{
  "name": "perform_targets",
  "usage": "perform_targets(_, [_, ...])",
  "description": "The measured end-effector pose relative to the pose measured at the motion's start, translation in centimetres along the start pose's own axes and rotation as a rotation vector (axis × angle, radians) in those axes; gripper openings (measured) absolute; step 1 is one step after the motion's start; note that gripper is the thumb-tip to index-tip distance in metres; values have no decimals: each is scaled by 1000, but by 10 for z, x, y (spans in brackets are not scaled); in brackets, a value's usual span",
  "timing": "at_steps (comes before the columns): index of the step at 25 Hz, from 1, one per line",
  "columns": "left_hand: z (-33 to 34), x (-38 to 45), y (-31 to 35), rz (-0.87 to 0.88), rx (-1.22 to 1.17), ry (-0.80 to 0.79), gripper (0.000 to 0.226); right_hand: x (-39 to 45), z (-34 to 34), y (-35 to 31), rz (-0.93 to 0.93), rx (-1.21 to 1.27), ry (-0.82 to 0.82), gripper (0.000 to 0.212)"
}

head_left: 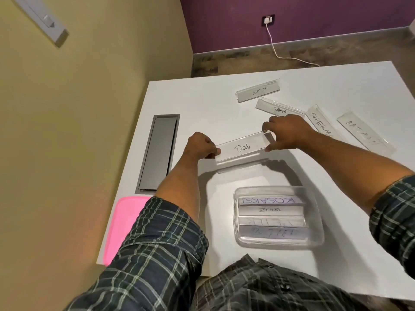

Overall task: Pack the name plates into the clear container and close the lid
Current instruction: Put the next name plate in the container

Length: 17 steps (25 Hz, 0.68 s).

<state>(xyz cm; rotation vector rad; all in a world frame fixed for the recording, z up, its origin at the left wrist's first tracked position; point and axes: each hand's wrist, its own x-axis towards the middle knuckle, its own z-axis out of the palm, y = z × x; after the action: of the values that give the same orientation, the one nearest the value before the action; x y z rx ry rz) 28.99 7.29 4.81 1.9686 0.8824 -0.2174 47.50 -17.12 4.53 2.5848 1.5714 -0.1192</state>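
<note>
Far left on the white table point(202, 104), a pink lid point(122, 223) lies flat at the near edge, partly under the person's plaid sleeve point(161, 248). Just beyond it a grey hatch point(158, 151) sits flush in the tabletop.

The left hand point(198, 145) pinches the left end of the DOG plate point(243, 148), thumb and fingers closed on its edge. The plate is held between both hands, tilted and lifted off the table, its shadow below it. The right hand point(287, 132) pinches the other end, fingertips on top and thumb underneath.

Nearer the person, below the held plate, stands the clear container point(278, 217), open, with four plates lying side by side in it; the readable ones say KOSAKSI and ZEBRA.

Farther back lie the ELEPHANT plate point(258, 90) and, just beside it, the PANDA plate point(277, 107), its near end hidden by the right hand. To the right, the SUPERMAN plate point(320, 122) and the BATMAN plate point(363, 132) lie slanted, near each other but apart.
</note>
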Motion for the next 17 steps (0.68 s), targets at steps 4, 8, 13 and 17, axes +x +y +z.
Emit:
perform_targets(4, [12, -36, 12, 41, -58, -169, 39, -57, -21, 11, -177, -89, 37, 64])
perform_targets(8, [29, -62, 23, 5, 25, -319, 38, -99, -29, 16, -310, 34, 91, 63])
perform_targets(13, [59, -81, 32, -70, 259, -523, 44, -152, -7, 0, -300, 188, 36, 59])
perform_targets(17, [83, -89, 27, -114, 365, -614, 55, -180, 21, -15, -296, 234, -14, 57])
